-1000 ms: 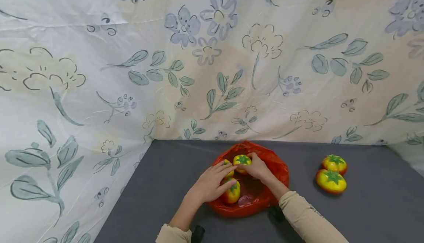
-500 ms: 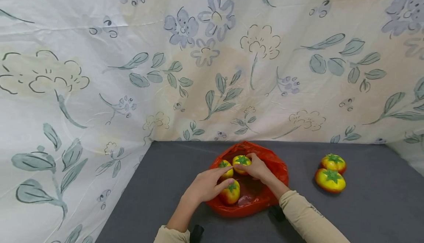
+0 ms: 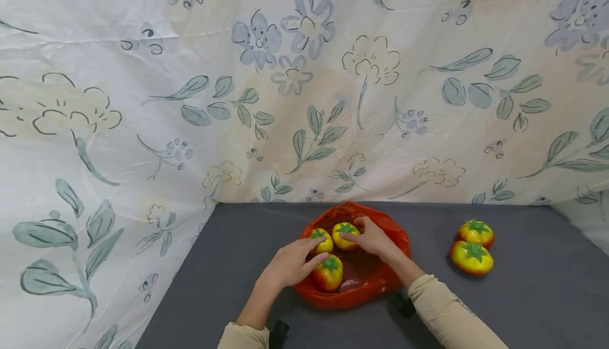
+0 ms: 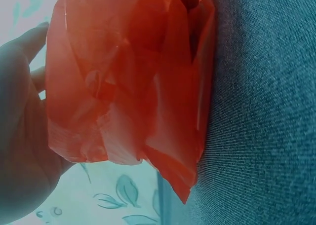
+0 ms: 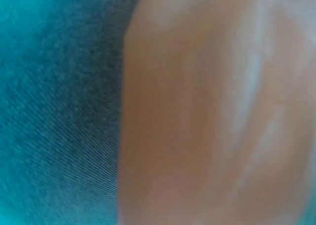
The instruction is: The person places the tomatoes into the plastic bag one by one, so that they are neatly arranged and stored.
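A crumpled red plastic bag (image 3: pixel 361 285) lies open on the grey table (image 3: pixel 238 254) and holds three yellow-red tomatoes with green tops. My right hand (image 3: pixel 373 238) reaches in from the right, and its thumb and fingers pinch the back tomato (image 3: pixel 344 234). My left hand (image 3: pixel 289 264) lies at the bag's left edge with fairly straight fingers. Its fingertips touch the left tomato (image 3: pixel 322 241) and its thumb lies by the front tomato (image 3: pixel 328 274). The left wrist view shows the bag (image 4: pixel 133 87) from the side beside my left hand (image 4: pixel 19 116). The right wrist view is a blur of bag (image 5: pixel 212 106).
Two more tomatoes (image 3: pixel 476 231) (image 3: pixel 471 257) sit together on the table to the right of the bag. A flowered white sheet (image 3: pixel 304 100) hangs behind the table and along its left side. Grey cloth (image 4: pixel 261 111) covers the tabletop.
My left hand has drawn back a little toward me, uncovering the left and front tomatoes. The right hand has stayed on the back tomato.
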The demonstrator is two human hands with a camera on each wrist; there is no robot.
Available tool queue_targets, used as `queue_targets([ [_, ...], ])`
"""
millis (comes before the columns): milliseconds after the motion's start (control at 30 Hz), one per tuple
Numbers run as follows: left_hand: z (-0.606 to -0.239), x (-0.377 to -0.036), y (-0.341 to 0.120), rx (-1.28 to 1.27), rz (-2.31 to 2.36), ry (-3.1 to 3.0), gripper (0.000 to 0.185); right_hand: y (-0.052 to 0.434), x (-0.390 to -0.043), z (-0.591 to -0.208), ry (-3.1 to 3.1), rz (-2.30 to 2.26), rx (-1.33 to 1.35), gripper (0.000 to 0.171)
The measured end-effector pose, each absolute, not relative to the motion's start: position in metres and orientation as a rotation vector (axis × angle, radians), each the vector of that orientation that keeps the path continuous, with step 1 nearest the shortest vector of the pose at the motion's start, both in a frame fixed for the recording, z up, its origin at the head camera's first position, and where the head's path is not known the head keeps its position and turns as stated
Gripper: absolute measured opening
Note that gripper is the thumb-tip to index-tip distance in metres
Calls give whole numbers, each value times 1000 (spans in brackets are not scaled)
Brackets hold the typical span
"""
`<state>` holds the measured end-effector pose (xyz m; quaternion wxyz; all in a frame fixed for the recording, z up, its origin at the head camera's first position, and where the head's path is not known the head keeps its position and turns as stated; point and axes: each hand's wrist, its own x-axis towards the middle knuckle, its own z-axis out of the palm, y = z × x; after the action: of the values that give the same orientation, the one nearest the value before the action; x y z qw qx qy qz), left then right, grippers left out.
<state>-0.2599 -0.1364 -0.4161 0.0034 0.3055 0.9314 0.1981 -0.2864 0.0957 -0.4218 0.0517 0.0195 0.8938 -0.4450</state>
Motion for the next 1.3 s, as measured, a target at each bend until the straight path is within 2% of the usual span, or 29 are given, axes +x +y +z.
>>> queue_targets([
  [333,-417,-261,-140,1013,635,2950,57,100,-273,-401,2735,-1337,-16,69],
  [600,-416,-264,-144,1022,660,2946,56,113,-268,-392,2674,-1409,-276,66],
  [733,-416,-264,-144,1025,647,2941,54,125,-268,-392,2595,-1541,-318,60],
  [933,-417,-263,-142,1037,652,2936,53,144,-269,-391,2432,-1778,-306,58],
  [1133,-418,-261,-141,1052,665,2933,52,165,-269,-391,2374,-1863,-214,62],
  [1300,-421,-262,-140,1062,662,2927,53,189,-266,-387,2407,-1888,-247,61],
])
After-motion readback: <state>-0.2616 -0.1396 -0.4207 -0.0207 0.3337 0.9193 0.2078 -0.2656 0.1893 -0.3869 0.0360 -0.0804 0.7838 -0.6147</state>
